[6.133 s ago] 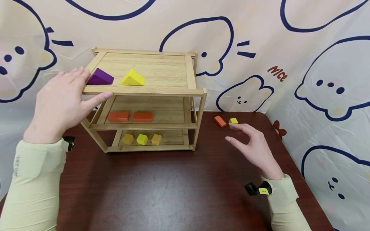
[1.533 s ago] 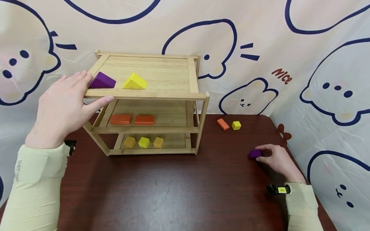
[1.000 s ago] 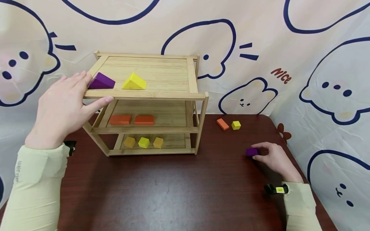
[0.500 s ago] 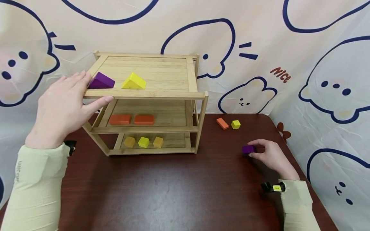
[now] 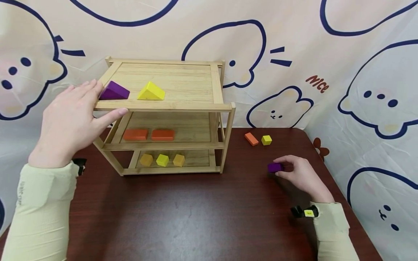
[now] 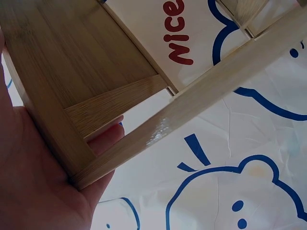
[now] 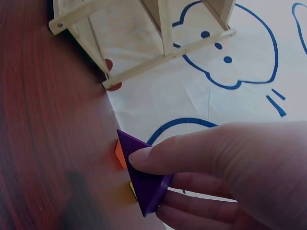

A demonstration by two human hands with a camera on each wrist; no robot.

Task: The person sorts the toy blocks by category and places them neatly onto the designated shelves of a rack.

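In the head view, my left hand [image 5: 70, 119] holds the front left corner of a three-tier wooden shelf rack [image 5: 186, 81], thumb along the front edge and fingers by the left side. The left wrist view shows the palm against that corner and its leg [image 6: 144, 136]. My right hand [image 5: 302, 175] pinches a purple triangular block [image 5: 274, 167] low over the table's right part; whether the block touches the table I cannot tell. The right wrist view shows the block's triangular face [image 7: 139, 175] under the thumb. Another purple block [image 5: 114, 90] and a yellow triangular block [image 5: 151, 91] sit on the top tier.
Two orange rectangular blocks [image 5: 135, 134] lie on the middle tier. The bottom tier bears three small cubes [image 5: 162, 160]. Right of the rack, an orange block [image 5: 251, 139] and a yellow cube [image 5: 266, 140] lie on the dark table [image 5: 183, 214]. Patterned cloth [image 5: 281, 29] hangs behind.
My right hand, empty near the yellow cube in the oldest frame, now pinches the purple triangular block. Over the last second and a half it has carried it leftward. My left hand stays at the rack's corner.
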